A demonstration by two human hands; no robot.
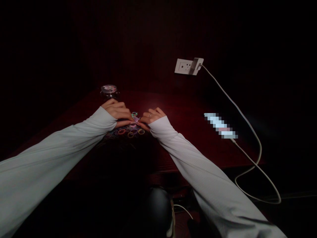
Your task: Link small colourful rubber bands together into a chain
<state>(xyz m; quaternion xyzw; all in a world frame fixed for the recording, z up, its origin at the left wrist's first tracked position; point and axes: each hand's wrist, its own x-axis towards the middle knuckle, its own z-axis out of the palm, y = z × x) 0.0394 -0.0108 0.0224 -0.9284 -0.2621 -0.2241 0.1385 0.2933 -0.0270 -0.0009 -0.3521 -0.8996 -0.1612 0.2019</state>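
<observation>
Both my arms in pale long sleeves reach over a dark red table (188,112). My left hand (118,111) and my right hand (152,117) meet at the middle, fingers curled and pinched together on a small chain of coloured rubber bands (135,116) held between them. A ring shows on a finger of my right hand. Several loose small rubber bands (131,132) in orange, yellow, pink and purple lie on the table just below my hands.
A small clear jar with a patterned lid (109,91) stands behind my left hand. A phone (221,125) lies at the right, its white cable (250,132) running to a charger in a wall socket (189,66). The room is very dark.
</observation>
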